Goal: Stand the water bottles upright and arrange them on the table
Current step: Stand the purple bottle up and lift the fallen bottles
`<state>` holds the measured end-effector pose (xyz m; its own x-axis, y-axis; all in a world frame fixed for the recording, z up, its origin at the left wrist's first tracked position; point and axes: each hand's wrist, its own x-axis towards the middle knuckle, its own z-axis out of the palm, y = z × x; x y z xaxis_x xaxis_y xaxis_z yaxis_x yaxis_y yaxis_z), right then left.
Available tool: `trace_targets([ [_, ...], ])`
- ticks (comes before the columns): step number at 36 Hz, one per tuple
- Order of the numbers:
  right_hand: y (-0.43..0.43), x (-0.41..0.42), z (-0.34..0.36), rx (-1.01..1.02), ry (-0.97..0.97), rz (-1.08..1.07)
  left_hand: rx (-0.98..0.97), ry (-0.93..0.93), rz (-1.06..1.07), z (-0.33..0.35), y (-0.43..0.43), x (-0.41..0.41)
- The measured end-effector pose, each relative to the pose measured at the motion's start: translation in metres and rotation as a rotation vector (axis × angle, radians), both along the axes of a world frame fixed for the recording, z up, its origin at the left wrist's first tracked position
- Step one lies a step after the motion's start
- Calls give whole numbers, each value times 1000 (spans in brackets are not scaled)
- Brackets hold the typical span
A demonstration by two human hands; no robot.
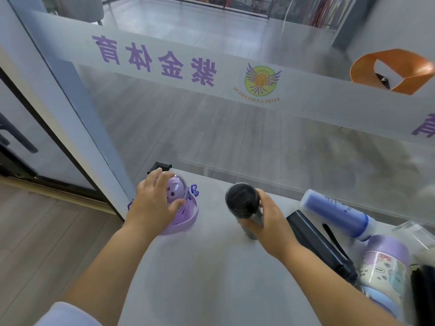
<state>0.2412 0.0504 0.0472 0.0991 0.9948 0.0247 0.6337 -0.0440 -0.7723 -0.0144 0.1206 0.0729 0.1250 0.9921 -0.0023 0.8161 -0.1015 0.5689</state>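
Observation:
A purple bottle (182, 205) with a domed clear lid and a face on it stands upright at the far left corner of the grey table (211, 267); my left hand (154, 203) grips its top. A dark grey bottle (242, 203) with a black cap stands upright mid-table, and my right hand (270, 222) holds its side. On the right lie a black bottle (317, 243), a blue and white bottle (336, 212) and a pastel bottle (383, 267) with cartoon prints, all on their sides.
A glass wall with a frosted band and purple lettering (153, 57) runs right behind the table's far edge. A clear plastic item (414, 231) and a black object (423, 290) sit at the right edge. The table's left edge drops to a wooden floor (47, 243).

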Motion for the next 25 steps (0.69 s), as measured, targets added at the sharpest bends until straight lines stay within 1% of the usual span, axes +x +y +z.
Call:
trace_targets([
  [2, -2, 0, 4, -22, 149, -55, 3, -6, 1, -2, 0, 0],
  [3, -3, 1, 4, -33, 183, -74, 5, -5, 0, -2, -1, 0],
  [12, -19, 10, -3, -80, 385, -225, 35, 100, 2, -4, -2, 2],
  [17, -27, 11, -5, -140, 374, -241, 59, 121, 14, 0, -7, 4],
  [22, -31, 15, -6, -203, 294, -255, 104, 215, -4, 12, -12, 4],
  [25, -34, 18, -5, -216, 265, -263, 198, 198, -19, 24, -21, 10],
])
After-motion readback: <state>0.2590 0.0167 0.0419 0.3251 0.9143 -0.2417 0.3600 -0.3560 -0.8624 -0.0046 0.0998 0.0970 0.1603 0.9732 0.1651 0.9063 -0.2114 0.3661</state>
